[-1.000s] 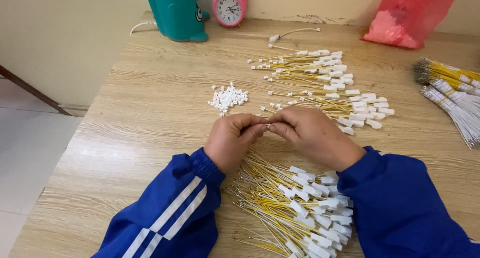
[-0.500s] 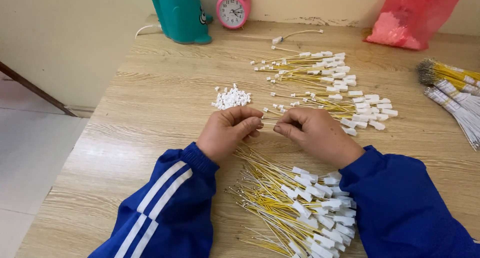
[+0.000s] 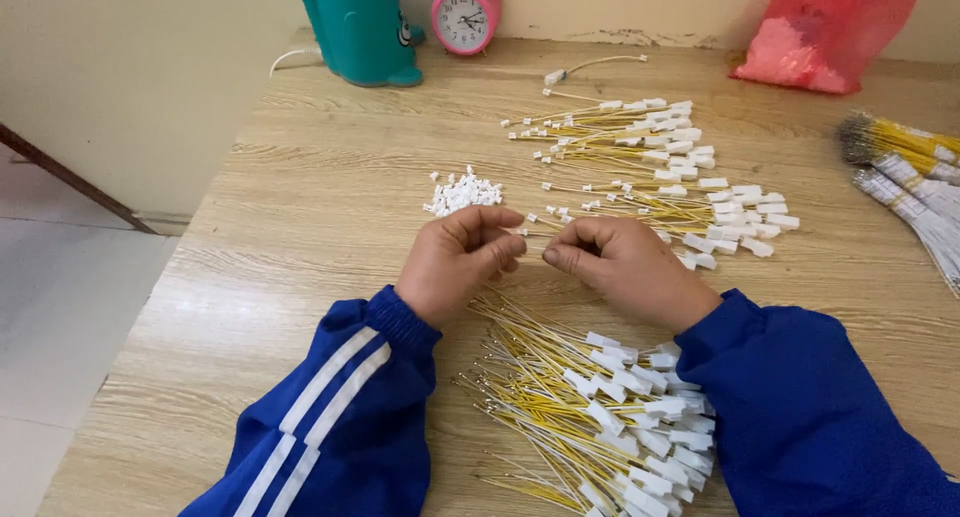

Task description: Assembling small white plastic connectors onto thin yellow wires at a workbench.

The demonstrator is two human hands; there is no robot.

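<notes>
My left hand (image 3: 457,264) and my right hand (image 3: 622,267) rest close together on the wooden table (image 3: 300,237), fingertips almost touching, both pinched on something small that the fingers hide. Just beyond the left hand lies a little heap of small white connector pieces (image 3: 462,191). Below my wrists sits a pile of yellow wires with white plugs (image 3: 600,407). Farther back is another spread of yellow wires with white ends (image 3: 660,172), laid out in rows.
A teal holder (image 3: 358,29) and a pink alarm clock (image 3: 464,15) stand at the back edge. A red plastic bag (image 3: 825,32) lies at the back right. Bundles of yellow and white wires (image 3: 905,167) sit at the right edge. The table's left edge drops to the floor.
My hands have stayed together at the table's middle, the fingers shifting slightly. The view has tilted a little, so the table appears lower in the frame.
</notes>
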